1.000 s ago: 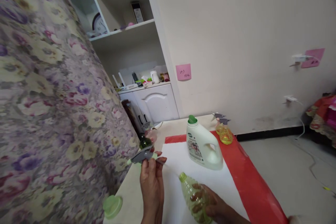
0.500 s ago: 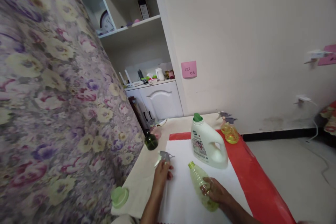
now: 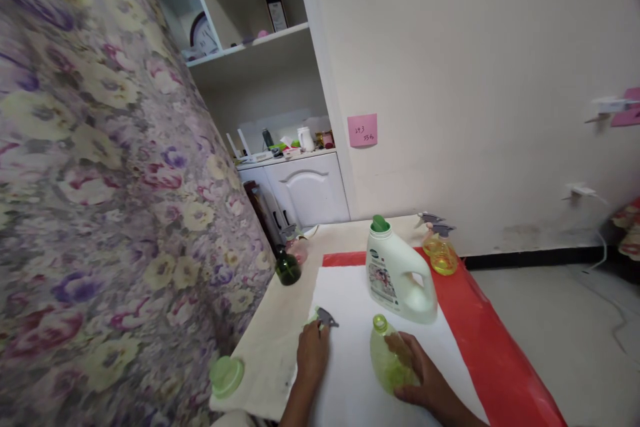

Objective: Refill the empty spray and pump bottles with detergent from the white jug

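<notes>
A table (image 3: 273, 340) fills the low part of the view. On it lie a red sheet (image 3: 480, 327) and a white sheet (image 3: 345, 367). A big pale jug (image 3: 383, 273) stands on the white sheet, its open top up. Nearer the person, over the white sheet, is a light green bottle (image 3: 381, 360). Its open mouth points up and away, a bit left; its long way runs from there back to its fat bottom. The right hand (image 3: 423, 373) curls around its right side and holds it. A dark green bottle (image 3: 288, 270) stands at the left table edge, and a green cap (image 3: 227, 375) sits nearer. The left hand (image 3: 313, 353) pinches a small spray top (image 3: 327, 317). Its gray end points right, slightly toward the person.
</notes>
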A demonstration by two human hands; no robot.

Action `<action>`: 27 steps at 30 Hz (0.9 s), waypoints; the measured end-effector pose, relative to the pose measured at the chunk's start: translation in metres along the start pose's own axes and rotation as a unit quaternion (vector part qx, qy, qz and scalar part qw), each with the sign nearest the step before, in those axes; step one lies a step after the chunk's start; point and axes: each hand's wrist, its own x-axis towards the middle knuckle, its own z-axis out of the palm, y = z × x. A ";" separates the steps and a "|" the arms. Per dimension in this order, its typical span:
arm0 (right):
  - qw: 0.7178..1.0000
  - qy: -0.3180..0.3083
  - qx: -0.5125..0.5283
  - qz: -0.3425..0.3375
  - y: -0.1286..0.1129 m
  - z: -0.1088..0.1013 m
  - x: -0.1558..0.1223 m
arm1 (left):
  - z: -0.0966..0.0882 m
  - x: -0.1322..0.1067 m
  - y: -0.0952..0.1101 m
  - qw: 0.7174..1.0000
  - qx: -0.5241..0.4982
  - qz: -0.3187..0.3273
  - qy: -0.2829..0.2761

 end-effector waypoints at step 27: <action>0.965 0.088 -0.238 -0.064 -0.026 0.000 0.002 | 0.045 -0.076 0.046 0.932 -0.280 0.162 -0.162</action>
